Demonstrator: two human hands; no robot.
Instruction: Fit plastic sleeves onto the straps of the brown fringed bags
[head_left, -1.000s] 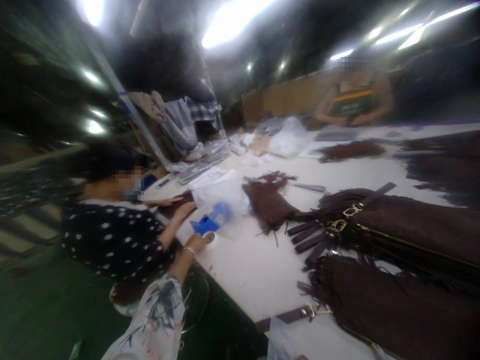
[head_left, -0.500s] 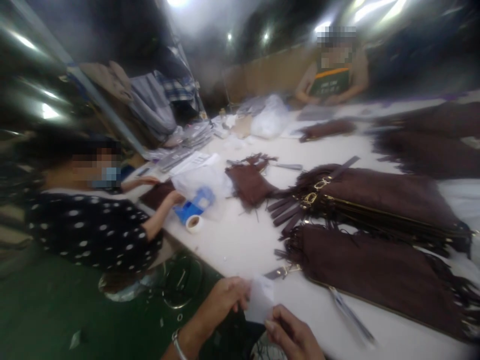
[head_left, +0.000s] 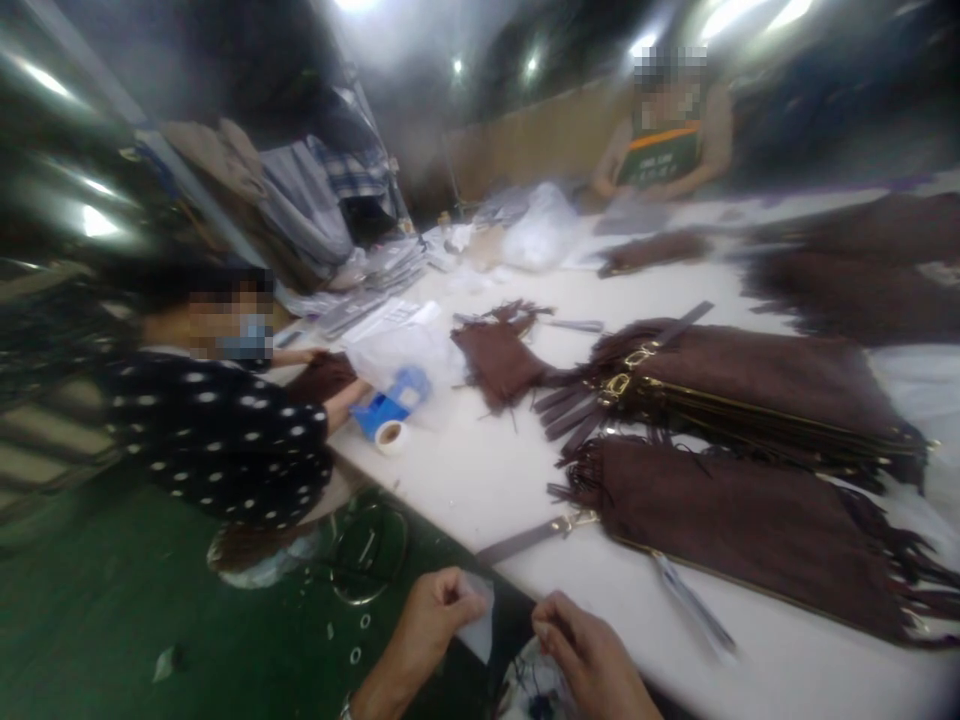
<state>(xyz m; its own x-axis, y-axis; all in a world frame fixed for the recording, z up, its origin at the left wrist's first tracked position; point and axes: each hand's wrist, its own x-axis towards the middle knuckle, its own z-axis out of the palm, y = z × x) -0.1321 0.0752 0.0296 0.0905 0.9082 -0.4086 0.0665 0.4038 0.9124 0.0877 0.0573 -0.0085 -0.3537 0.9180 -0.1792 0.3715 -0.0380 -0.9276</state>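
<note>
My left hand (head_left: 441,618) pinches a small, thin whitish sheet (head_left: 478,622) between thumb and fingers, just off the table's near edge. To its right is my right hand (head_left: 574,640), apart from the sheet, with thumb and fingertips pressed together; whatever they may hold is too small to make out. Beyond the hands lies a dark brown fringed bag (head_left: 735,540), its strap (head_left: 525,541) with a gold-coloured clasp reaching toward the table edge. A slim metal tool (head_left: 694,605), possibly tweezers or snips, rests against the bag's near side.
More brown bags (head_left: 757,380) are stacked behind, and a smaller fringed pouch (head_left: 501,365) lies mid-table. A blue tape dispenser (head_left: 386,410) with a white roll stands near a co-worker in a dotted top (head_left: 225,430). Another person (head_left: 664,160) sits at the far side.
My right hand has come away from the whitish sheet, which both hands held before. My left hand has shifted slightly left with it. The co-worker at left has leaned toward the table.
</note>
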